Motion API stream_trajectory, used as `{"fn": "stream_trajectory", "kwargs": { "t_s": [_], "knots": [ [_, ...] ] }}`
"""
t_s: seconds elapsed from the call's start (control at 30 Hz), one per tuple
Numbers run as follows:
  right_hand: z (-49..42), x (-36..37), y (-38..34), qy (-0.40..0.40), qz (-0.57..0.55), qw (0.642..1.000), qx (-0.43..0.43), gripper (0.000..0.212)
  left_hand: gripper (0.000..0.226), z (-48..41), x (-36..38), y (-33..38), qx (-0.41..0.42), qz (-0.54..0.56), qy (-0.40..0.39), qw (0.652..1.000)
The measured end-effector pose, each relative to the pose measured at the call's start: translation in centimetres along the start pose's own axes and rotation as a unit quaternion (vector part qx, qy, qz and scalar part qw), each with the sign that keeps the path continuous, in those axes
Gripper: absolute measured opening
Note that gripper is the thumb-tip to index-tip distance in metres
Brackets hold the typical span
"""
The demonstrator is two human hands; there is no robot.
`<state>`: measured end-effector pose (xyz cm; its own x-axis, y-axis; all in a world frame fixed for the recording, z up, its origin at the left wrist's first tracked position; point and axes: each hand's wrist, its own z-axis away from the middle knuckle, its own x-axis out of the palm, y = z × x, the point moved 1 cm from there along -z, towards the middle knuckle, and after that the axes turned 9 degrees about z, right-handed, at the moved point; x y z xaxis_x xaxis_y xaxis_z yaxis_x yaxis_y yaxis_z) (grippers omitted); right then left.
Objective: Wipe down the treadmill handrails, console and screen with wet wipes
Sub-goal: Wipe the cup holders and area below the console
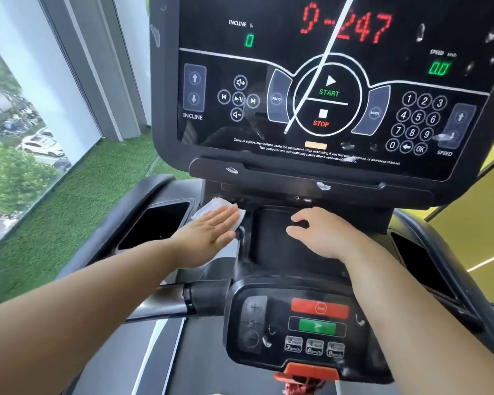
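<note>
Pressing down on a crumpled white wet wipe (211, 206), the left hand (208, 228) lies flat with its fingers (226, 216) straight and close together. It holds the wipe against the black plastic treadmill console (283, 178), just below the glossy black display screen (311, 67). The wipe sits between a deep black cup-holder pocket (157, 226) on the left and a shallow black centre tray (271, 243). The right hand (322, 232) rests over that tray's right side, its fingers loosely curled and holding nothing. The screen shows red digits, a green START mark and a red STOP mark, with smears and droplets on its surface. Nearer the camera, a small black control pad (291, 326) carries a red button above a green one. A black-and-silver handrail bar (160, 305) runs leftward from beside that pad, under the left forearm. Green artificial turf (83, 201) lies beyond the machine, beside a tall window (17, 109).
</note>
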<state>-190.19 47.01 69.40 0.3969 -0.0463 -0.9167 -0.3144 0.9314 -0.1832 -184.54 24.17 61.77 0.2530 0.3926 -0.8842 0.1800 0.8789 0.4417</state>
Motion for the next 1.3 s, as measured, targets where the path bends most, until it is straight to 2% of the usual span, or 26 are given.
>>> {"fn": "stream_trajectory", "kwargs": {
  "t_s": [0.1, 0.13, 0.2, 0.23, 0.3, 0.37, 0.47, 0.53, 0.6, 0.73, 0.8, 0.93, 1.03, 1.13, 1.17, 1.27, 1.3],
  "knots": [
    [0.3, 0.0, 0.2, 0.001, -0.008, 1.000, 0.017, 0.043, 0.071, -1.6, 0.2, 1.5, 0.038, -0.030, -0.011, 0.999],
    [0.4, 0.0, 0.3, 0.002, -0.014, 1.000, 0.022, 0.043, 0.068, -1.6, 0.0, 1.5, 0.059, -0.026, -0.024, 0.998],
    [0.6, 0.0, 0.5, -0.002, -0.032, 0.999, 0.029, 0.043, 0.089, -1.1, -0.8, 0.5, 0.102, -0.017, -0.036, 0.994],
    [0.6, 0.0, 0.5, -0.004, -0.035, 0.999, 0.031, 0.043, 0.098, -0.7, -1.1, -0.4, 0.103, -0.009, -0.044, 0.994],
    [0.7, -0.2, 0.7, -0.003, -0.021, 0.999, 0.031, 0.044, 0.100, -0.1, -1.3, -1.7, 0.087, 0.005, -0.048, 0.995],
    [0.8, -0.7, 0.9, 0.002, -0.004, 0.999, 0.035, 0.045, 0.095, -0.2, -1.2, -1.2, 0.090, 0.011, -0.051, 0.995],
    [1.0, -1.3, 1.4, -0.002, 0.011, 0.999, 0.040, 0.044, 0.060, -1.3, -0.5, 1.3, 0.108, 0.008, -0.049, 0.993],
    [1.1, -1.3, 1.7, -0.007, 0.017, 0.999, 0.026, 0.043, 0.051, -1.4, -0.7, 2.0, 0.118, 0.020, -0.055, 0.991],
    [1.0, -1.1, 2.2, -0.001, 0.021, 1.000, 0.009, 0.042, 0.056, -0.5, -0.7, 1.9, 0.139, 0.027, -0.069, 0.988],
    [0.6, -0.2, 2.7, -0.016, 0.014, 1.000, -0.013, 0.041, 0.062, 2.0, -0.7, 1.9, 0.152, 0.117, -0.133, 0.972],
    [0.2, 0.1, 2.7, -0.030, 0.014, 0.999, -0.026, 0.040, 0.074, 1.0, -1.0, 1.6, 0.155, 0.084, -0.120, 0.977],
    [0.0, 0.0, 2.9, -0.014, 0.013, 0.998, -0.052, 0.042, 0.092, -1.5, -1.1, 1.7, 0.089, -0.014, -0.060, 0.994],
    [0.0, -0.1, 4.2, 0.015, 0.015, 0.998, -0.056, 0.043, 0.108, -0.9, -0.5, 2.3, 0.101, 0.011, -0.075, 0.992],
    [0.1, 0.1, 6.2, 0.027, 0.028, 0.998, -0.045, 0.048, 0.108, -0.5, -0.5, 2.7, 0.097, 0.017, -0.102, 0.990],
    [0.1, 0.2, 6.8, 0.026, 0.030, 0.998, -0.044, 0.050, 0.103, -0.7, -0.7, 3.0, 0.088, 0.003, -0.097, 0.991],
    [0.5, 0.6, 7.7, 0.023, 0.013, 0.998, -0.054, 0.056, 0.060, -2.5, -0.7, 4.6, 0.027, -0.067, -0.065, 0.995],
    [0.5, 0.7, 7.8, 0.020, 0.005, 0.998, -0.059, 0.057, 0.055, -2.9, -0.6, 5.1, 0.011, -0.084, -0.060, 0.995]
  ]
}}
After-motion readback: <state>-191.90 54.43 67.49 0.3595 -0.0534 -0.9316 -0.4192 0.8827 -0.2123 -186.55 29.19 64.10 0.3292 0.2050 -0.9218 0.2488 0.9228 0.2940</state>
